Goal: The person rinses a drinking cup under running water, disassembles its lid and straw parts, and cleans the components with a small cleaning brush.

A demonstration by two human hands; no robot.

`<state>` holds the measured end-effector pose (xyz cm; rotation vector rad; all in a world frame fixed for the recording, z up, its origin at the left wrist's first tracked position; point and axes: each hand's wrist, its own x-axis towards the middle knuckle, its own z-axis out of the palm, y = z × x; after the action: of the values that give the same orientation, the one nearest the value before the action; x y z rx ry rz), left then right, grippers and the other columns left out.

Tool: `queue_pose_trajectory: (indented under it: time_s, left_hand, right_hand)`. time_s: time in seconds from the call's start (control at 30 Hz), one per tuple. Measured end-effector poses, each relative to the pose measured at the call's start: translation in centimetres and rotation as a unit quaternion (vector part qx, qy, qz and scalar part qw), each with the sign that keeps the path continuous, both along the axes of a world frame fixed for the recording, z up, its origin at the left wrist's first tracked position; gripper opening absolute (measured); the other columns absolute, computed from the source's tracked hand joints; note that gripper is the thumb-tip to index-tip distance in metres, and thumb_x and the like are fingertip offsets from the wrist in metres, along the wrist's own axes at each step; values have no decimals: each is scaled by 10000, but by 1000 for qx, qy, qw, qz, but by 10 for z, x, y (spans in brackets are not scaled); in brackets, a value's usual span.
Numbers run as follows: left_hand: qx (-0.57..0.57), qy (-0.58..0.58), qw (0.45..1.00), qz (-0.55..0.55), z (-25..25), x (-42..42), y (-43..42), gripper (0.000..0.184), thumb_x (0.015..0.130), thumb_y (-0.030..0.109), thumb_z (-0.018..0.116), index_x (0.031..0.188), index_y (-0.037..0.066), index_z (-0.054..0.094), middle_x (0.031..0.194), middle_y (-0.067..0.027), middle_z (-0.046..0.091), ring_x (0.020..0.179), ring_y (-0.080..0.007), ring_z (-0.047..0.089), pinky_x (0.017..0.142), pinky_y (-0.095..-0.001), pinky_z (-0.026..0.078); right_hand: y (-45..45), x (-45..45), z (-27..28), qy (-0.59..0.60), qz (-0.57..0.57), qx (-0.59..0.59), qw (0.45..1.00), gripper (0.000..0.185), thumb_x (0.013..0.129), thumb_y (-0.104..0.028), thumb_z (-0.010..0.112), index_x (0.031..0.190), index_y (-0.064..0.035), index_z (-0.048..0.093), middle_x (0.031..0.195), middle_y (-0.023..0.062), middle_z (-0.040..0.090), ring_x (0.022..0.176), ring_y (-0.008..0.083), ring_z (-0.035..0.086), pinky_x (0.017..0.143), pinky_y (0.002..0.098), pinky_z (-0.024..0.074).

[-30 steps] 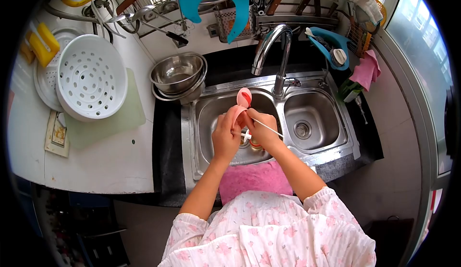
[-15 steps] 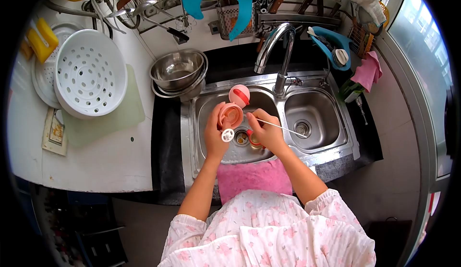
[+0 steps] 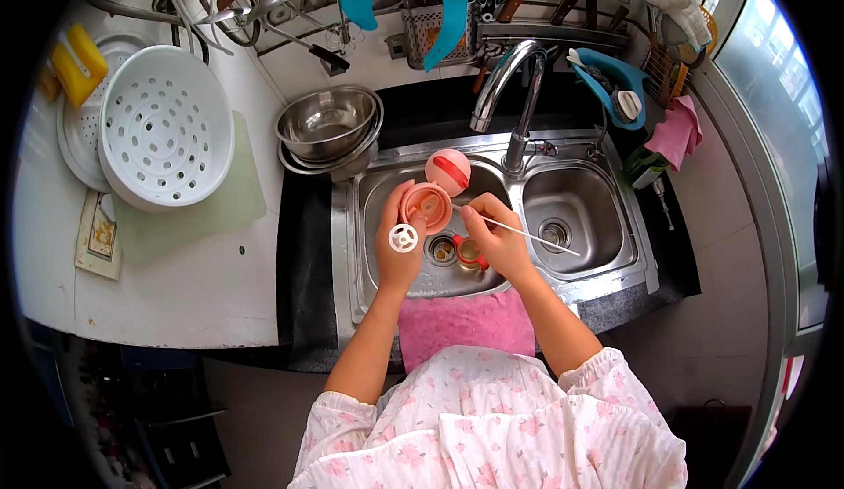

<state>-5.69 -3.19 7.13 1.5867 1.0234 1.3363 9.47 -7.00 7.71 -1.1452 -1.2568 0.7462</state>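
My left hand (image 3: 396,247) is wrapped around a pink sippy-cup lid (image 3: 428,208), its hollow side facing up. A round flip cap (image 3: 447,172) stands open at the lid's far edge. A white wheel-shaped piece (image 3: 403,238) sticks out toward me over my left fingers. My right hand (image 3: 495,237) pinches a thin white stick (image 3: 536,237); its near-lid tip is too small to make out. Below, in the left sink basin (image 3: 378,199), sits a clear cup with red handles (image 3: 471,254), partly covered by my right hand.
A chrome faucet (image 3: 525,102) rises behind the basins. Stacked steel bowls (image 3: 330,124) stand at the back left, and a white colander (image 3: 167,128) is farther left. A pink cloth (image 3: 466,326) hangs over the front edge. Knives (image 3: 571,5) line the back wall.
The lid has turned so more of its inside shows, and the white wheel piece has shifted left and up. My right hand has moved slightly right with the stick.
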Motion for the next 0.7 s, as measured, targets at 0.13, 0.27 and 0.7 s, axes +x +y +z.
queue_pose_trajectory:
  time_s: [0.13, 0.27, 0.7]
  left_hand:
    - [-3, -13, 1000, -6, -8, 0, 5, 384, 822, 56, 506, 1202, 71, 449, 1007, -25, 565, 546, -20, 417, 409, -155, 301]
    - [-37, -54, 997, -27, -3, 0, 2, 387, 817, 32, 507, 1198, 20, 441, 1085, -75, 533, 890, -123, 494, 753, -235, 386]
    - [-127, -134, 982, -46, 1, 5, 0, 364, 841, 62, 495, 1202, 73, 447, 977, -29, 575, 474, -4, 368, 374, -159, 263]
  right_hand:
    - [-1, 2, -4, 40, 20, -33, 998, 164, 874, -141, 520, 790, 0, 524, 581, 0, 478, 511, 44, 401, 458, 215, 331]
    - [-3, 6, -2, 103, 54, -57, 992, 162, 890, -133, 472, 794, -8, 509, 585, 3, 476, 506, 51, 418, 457, 214, 343]
    - [3, 14, -17, 40, 44, 6, 998, 188, 818, -89, 348, 846, 9, 507, 735, 66, 536, 701, 152, 517, 658, 275, 425]
